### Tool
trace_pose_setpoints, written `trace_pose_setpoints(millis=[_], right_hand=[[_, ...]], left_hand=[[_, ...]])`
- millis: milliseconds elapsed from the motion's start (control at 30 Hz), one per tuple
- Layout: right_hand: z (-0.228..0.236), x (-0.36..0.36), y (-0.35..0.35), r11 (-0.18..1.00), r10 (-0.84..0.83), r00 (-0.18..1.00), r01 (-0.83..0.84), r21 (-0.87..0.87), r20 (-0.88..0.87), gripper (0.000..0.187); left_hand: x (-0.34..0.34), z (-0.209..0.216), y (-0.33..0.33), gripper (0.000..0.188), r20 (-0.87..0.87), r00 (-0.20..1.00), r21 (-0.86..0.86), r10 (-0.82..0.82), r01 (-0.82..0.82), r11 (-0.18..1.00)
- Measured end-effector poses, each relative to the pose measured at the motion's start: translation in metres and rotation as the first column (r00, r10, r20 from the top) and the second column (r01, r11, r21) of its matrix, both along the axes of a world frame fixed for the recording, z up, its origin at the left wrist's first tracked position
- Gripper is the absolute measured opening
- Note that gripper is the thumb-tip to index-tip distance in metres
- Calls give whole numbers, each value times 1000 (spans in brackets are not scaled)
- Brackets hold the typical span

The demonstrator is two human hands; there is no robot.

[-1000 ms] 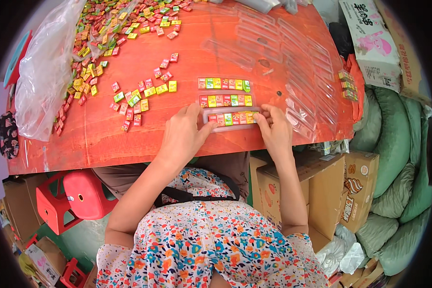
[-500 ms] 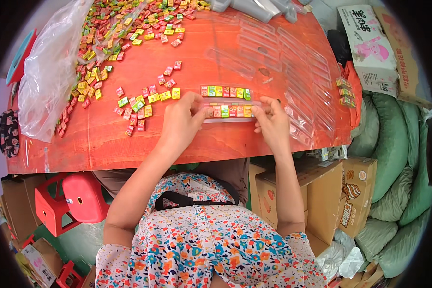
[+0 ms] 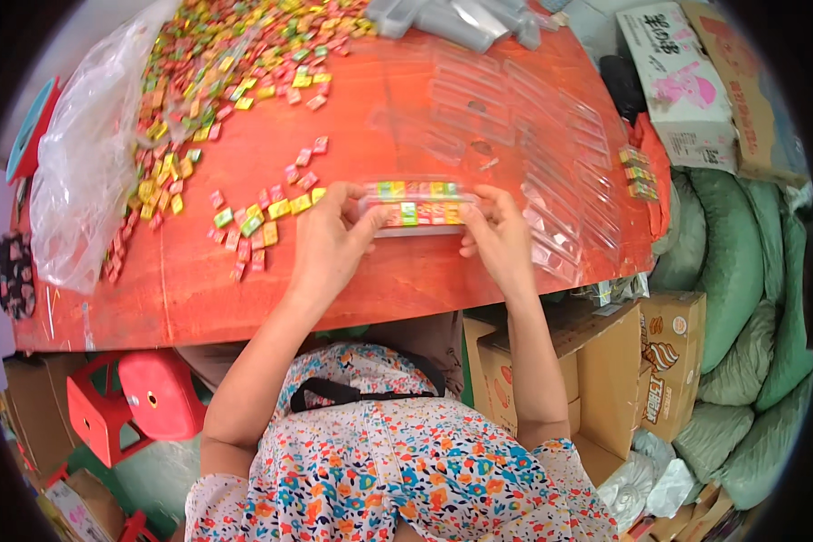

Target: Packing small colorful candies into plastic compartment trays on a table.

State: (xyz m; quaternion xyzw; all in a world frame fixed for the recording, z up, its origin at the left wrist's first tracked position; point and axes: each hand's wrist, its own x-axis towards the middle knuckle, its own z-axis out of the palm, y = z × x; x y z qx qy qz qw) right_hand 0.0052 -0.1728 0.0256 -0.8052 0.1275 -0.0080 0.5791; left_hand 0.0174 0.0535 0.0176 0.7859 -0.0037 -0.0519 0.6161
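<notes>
A clear plastic case (image 3: 422,232) lies near the table's front edge, holding two rows of small red, yellow and green boxes. The near row (image 3: 435,214) is between my hands; the far row (image 3: 413,189) sits just behind it, partly under clear plastic. My left hand (image 3: 332,237) grips the case's left end, thumb on the near side and fingers behind. At the right end my right hand (image 3: 499,233) pinches it between thumb and fingers. Loose small boxes (image 3: 262,221) lie left of my left hand.
A big pile of small boxes (image 3: 244,54) covers the far left, beside a clear plastic bag (image 3: 81,172). Empty clear trays (image 3: 551,135) spread to the right. Grey plastic pieces (image 3: 465,23) lie at the back. Filled packs (image 3: 639,173) stand at the right edge.
The case's far row has come closer to the near row and shows narrower. Both hands keep hold of the ends, with my left fingers now reaching the far row's end. The view has shifted slightly.
</notes>
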Motion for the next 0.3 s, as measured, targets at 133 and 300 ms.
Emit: trace_pose_setpoints(millis=[133, 300], right_hand=[[-33, 34, -6, 912, 60, 998, -40, -409, 35, 47], [-28, 42, 9, 895, 15, 1000, -23, -445, -21, 60]], left_hand=[[31, -19, 1, 40, 172, 984, 369, -41, -26, 929], [39, -22, 9, 46, -93, 996, 208, 5, 15, 978]])
